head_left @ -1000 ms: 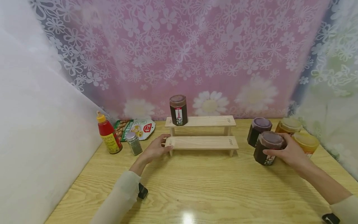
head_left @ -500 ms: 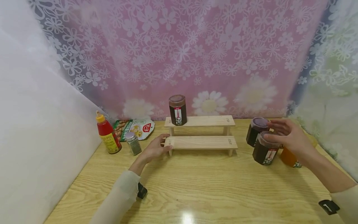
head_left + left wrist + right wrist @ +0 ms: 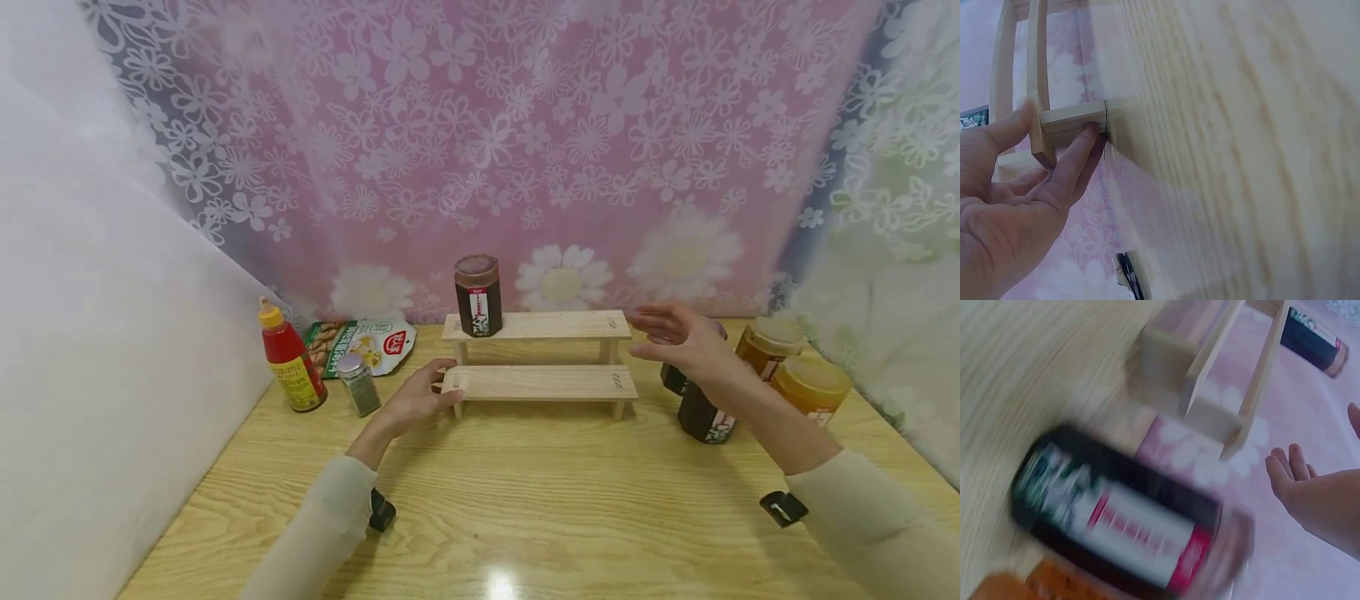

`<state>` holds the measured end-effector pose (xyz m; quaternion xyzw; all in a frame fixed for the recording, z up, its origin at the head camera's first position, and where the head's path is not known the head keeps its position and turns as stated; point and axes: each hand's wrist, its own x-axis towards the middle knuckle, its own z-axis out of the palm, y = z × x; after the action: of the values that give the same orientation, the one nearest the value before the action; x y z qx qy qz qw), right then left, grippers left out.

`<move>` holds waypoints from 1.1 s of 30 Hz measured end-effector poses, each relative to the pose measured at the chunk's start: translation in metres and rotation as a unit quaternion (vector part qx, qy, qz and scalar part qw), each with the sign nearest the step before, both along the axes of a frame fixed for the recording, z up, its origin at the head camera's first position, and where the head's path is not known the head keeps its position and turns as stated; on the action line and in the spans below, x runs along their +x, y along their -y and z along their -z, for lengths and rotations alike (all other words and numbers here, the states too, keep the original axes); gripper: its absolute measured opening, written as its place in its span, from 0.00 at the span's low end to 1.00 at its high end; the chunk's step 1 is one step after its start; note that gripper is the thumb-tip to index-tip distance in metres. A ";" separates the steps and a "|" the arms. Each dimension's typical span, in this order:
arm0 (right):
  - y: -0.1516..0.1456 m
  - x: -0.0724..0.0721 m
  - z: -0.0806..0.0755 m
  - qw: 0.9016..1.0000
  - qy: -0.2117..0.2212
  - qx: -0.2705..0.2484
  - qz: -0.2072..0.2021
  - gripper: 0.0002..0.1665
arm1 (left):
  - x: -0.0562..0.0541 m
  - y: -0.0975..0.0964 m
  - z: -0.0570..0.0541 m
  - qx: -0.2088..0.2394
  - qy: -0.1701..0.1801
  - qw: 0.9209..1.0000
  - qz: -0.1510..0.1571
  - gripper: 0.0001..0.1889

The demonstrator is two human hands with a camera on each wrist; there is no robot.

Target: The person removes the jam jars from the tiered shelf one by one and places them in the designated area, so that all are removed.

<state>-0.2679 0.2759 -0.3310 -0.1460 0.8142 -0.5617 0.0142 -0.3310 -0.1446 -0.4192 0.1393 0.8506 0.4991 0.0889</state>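
A two-step wooden shelf (image 3: 540,382) stands on the table, with a dark octagonal jar (image 3: 468,308) upright at the left of its upper step. My left hand (image 3: 418,400) holds the lower step's left end. In the left wrist view, the thumb (image 3: 1017,128) lies on the board and the fingers (image 3: 1075,156) reach under it by the leg. My right hand (image 3: 693,352) is raised with fingers extended and nothing in them, close to the upper step's right end. It partly hides two dark jars, a front one (image 3: 701,417) and one behind (image 3: 672,380).
Two amber jars, one at the back (image 3: 775,337) and a yellower one (image 3: 812,385), stand at the far right. On the left are a red sauce bottle (image 3: 288,362), a spice shaker (image 3: 360,387) and a green-white food packet (image 3: 375,346). A flowered curtain (image 3: 487,150) hangs behind.
My right hand has let go of the front dark jar, lifted above the jars and swung left toward the shelf. My left hand keeps its hold on the shelf.
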 end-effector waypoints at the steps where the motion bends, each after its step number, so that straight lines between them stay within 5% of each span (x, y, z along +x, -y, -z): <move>1: 0.007 -0.004 0.001 1.000 0.005 -0.007 -0.008 0.44 | 0.000 0.000 0.000 0.001 0.002 1.000 -0.001 0.33; 11: 0.071 -0.042 0.003 0.998 0.019 -0.035 -0.051 0.47 | -0.001 -0.001 0.001 -0.003 0.000 1.000 -0.009 0.32; 22: 0.148 -0.073 -0.001 0.997 0.028 -0.066 -0.010 0.51 | -0.001 -0.002 0.003 0.001 0.007 1.000 -0.008 0.32; 33: 0.183 -0.104 0.005 0.997 0.029 -0.072 0.027 0.55 | -0.002 -0.002 -0.001 0.002 0.006 1.000 -0.011 0.32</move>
<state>-0.3715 0.0932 -0.3363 -0.1079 0.7748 -0.6228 0.0119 -0.3328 -0.1429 -0.4187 0.1270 0.8505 0.5028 0.0880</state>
